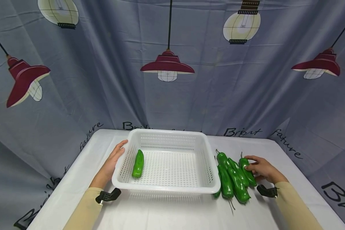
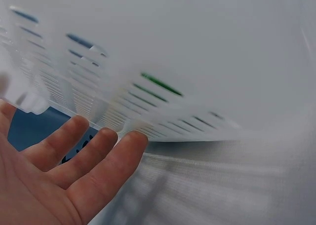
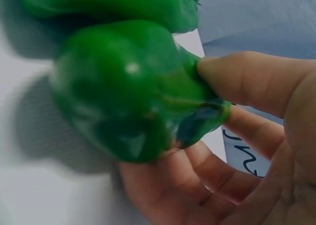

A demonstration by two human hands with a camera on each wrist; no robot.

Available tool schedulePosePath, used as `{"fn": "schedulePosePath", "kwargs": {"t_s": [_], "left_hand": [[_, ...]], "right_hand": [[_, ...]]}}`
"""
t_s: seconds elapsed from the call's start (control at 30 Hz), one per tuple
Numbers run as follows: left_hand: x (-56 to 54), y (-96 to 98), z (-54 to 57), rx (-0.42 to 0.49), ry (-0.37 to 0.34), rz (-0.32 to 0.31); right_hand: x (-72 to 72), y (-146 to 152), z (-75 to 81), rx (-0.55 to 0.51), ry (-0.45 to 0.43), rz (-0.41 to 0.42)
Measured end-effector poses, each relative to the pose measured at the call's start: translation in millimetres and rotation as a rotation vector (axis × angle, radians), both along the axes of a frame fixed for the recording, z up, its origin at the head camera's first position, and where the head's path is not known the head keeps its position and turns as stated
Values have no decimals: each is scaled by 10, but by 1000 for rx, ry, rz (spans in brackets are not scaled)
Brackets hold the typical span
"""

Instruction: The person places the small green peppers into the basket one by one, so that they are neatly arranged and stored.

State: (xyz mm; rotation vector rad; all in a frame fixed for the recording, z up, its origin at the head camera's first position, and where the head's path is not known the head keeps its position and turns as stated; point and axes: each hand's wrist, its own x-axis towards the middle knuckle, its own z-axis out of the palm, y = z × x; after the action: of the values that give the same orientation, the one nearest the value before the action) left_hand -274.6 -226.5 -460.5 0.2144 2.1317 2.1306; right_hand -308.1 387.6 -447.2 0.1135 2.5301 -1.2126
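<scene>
A white slotted plastic basket (image 1: 172,189) stands on the table, with one green pepper (image 1: 138,164) inside along its left wall. My left hand (image 1: 112,163) is at the basket's left side; in the left wrist view its fingers (image 2: 116,161) are nearly straight and lie by the slotted wall. To the right of the basket lies a pile of several long green peppers (image 1: 233,175). My right hand (image 1: 263,169) holds the pile's rightmost pepper (image 3: 123,92), thumb on one side and fingers curled beneath. Part of the leftmost pepper is hidden behind the basket's rim.
A white cloth covers the table (image 1: 172,214). Behind it hangs a grey-blue curtain (image 1: 172,102) printed with lamps and lettering. Each forearm wears a black wrist device, and the right one (image 1: 267,191) sits close to the pepper pile.
</scene>
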Motion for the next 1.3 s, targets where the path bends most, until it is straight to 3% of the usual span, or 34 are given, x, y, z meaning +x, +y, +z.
{"fn": "schedulePosePath", "kwargs": {"t_s": [0.5, 0.77, 1.3], "left_hand": [[-4, 9, -10, 4, -8, -8], [-8, -12, -10, -15, -3, 1], [-6, -9, -4, -14, 0, 9]], "right_hand": [[97, 92, -110, -105, 14, -110], [129, 150, -123, -221, 7, -139], [125, 190, -94, -290, -9, -173]]}}
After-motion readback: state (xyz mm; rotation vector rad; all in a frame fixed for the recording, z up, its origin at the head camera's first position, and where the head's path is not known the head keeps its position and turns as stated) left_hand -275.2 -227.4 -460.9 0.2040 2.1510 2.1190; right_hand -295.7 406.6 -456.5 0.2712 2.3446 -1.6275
